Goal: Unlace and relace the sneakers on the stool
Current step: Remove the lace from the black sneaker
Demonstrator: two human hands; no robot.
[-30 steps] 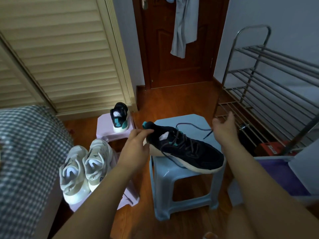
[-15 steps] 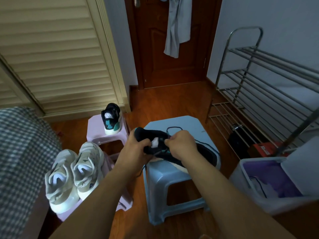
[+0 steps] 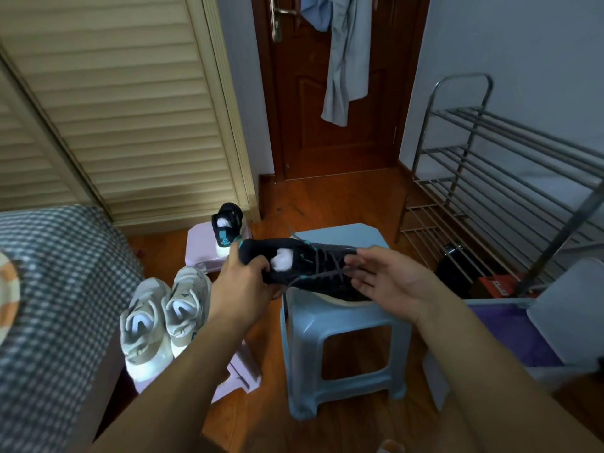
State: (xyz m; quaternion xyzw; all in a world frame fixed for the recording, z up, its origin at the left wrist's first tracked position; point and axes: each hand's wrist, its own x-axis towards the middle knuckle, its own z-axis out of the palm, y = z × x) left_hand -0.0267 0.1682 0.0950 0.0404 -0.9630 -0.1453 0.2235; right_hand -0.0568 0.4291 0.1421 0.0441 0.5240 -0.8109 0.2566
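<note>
Left hand [image 3: 243,287] grips the black sneaker's [image 3: 313,269] heel, right hand [image 3: 390,281] spread open at its lace [image 3: 330,274], seemingly still partly threaded; relacing remains.

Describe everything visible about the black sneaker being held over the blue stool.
The black sneaker has teal accents, a pale sole and dark grey laces, loosely threaded. White stuffing fills its opening. It lies roughly level over the blue stool, heel toward the left. The left hand grips the heel; the right hand, fingers extended, touches the laces.
</note>
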